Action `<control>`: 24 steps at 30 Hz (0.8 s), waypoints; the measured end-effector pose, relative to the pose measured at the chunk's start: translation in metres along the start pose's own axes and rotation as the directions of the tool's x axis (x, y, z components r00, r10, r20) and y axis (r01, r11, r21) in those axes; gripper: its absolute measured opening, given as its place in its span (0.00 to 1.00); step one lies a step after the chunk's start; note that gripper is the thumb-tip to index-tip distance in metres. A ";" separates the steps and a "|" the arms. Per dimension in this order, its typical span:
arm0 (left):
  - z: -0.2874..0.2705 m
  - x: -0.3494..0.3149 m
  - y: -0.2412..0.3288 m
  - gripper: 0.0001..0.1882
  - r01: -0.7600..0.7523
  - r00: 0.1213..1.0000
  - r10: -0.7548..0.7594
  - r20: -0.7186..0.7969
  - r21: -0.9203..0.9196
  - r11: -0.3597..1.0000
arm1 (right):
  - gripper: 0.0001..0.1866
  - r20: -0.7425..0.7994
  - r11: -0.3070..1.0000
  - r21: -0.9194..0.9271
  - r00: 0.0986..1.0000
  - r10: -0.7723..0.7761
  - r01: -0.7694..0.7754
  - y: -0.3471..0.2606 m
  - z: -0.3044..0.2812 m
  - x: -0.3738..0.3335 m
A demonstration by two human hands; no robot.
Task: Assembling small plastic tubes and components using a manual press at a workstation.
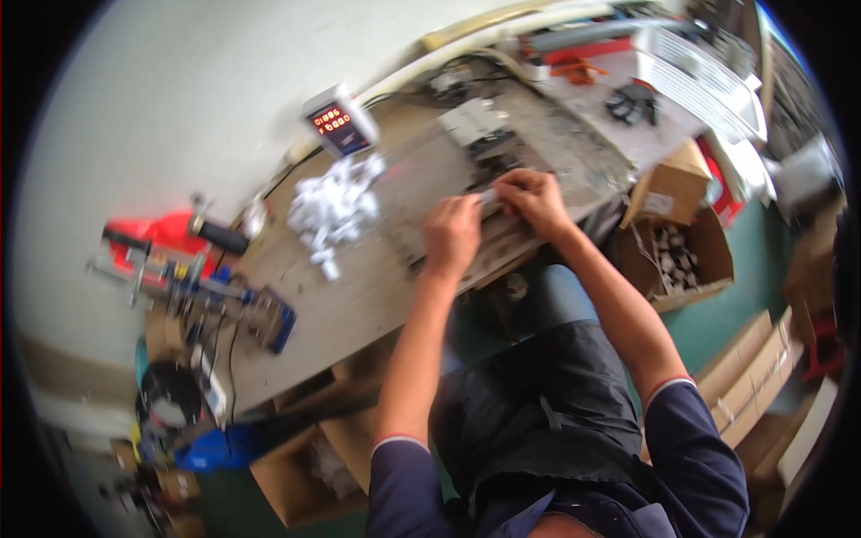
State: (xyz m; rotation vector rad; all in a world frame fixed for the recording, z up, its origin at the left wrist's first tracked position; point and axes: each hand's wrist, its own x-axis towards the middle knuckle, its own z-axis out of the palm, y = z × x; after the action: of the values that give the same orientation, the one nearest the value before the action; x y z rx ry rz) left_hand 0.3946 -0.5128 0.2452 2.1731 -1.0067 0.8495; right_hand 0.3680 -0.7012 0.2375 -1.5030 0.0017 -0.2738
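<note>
My left hand (452, 235) and my right hand (538, 203) meet over the near side of the workbench (377, 314). Between their fingertips is a small whitish piece (488, 196), blurred, its kind not clear. Both hands are closed in a pinch around it, one at each end. Just beyond them sits a small bench device (475, 124) with a pale block-shaped top and dark parts below. To the left of my hands lies a loose heap of small white pieces (334, 208). Behind the heap stands a white display box (341, 122) with glowing red digits.
Clamp-like tools (193, 282) crowd the bench's left end. A dark glove (633, 103) and white plastic trays (691, 76) lie at the far right. Below on the right, an open carton (691, 291) holds many small pieces. Another carton (291, 480) stands under the bench.
</note>
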 end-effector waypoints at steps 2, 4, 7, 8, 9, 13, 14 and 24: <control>-0.003 -0.010 0.001 0.09 0.120 0.992 -0.122 -0.014 -0.109 0.987 | 0.09 0.043 1.000 0.022 0.999 0.004 -0.005 0.001 0.012 -0.003; -0.017 -0.021 0.004 0.09 0.157 0.985 -0.166 -0.049 -0.139 0.978 | 0.09 0.128 1.000 0.014 0.992 -0.002 0.000 0.003 0.028 -0.005; -0.067 -0.058 -0.011 0.09 0.319 0.936 -0.334 -0.107 -0.135 0.938 | 0.10 0.291 0.998 0.008 0.955 0.061 -0.066 -0.019 0.079 -0.016; -0.085 -0.071 -0.014 0.08 0.405 0.899 -0.422 -0.115 -0.146 0.903 | 0.11 0.341 0.995 -0.008 0.935 0.096 -0.099 -0.026 0.094 -0.020; -0.108 -0.086 -0.020 0.08 0.497 0.846 -0.520 -0.118 -0.179 0.849 | 0.11 0.368 0.994 -0.010 0.924 0.102 -0.106 -0.028 0.109 -0.021; -0.221 -0.160 -0.054 0.09 0.767 0.583 -0.787 -0.200 -0.185 0.615 | 0.14 0.513 0.990 -0.127 0.850 0.124 -0.068 -0.044 0.163 -0.021; -0.246 -0.174 -0.063 0.09 0.787 0.559 -0.791 -0.248 -0.142 0.601 | 0.14 0.534 0.986 -0.163 0.837 0.123 -0.041 -0.045 0.173 -0.018; -0.349 -0.225 -0.182 0.12 0.800 0.471 -0.776 -0.420 -0.166 0.576 | 0.14 0.600 0.924 -0.193 0.785 -0.155 0.330 -0.098 0.313 0.025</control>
State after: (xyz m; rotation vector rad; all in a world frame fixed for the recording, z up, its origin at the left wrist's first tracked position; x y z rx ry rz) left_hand 0.3226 -0.0653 0.2498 1.9851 0.3139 0.8255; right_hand 0.4282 -0.4026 0.3614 -1.8330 -0.6770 -0.0107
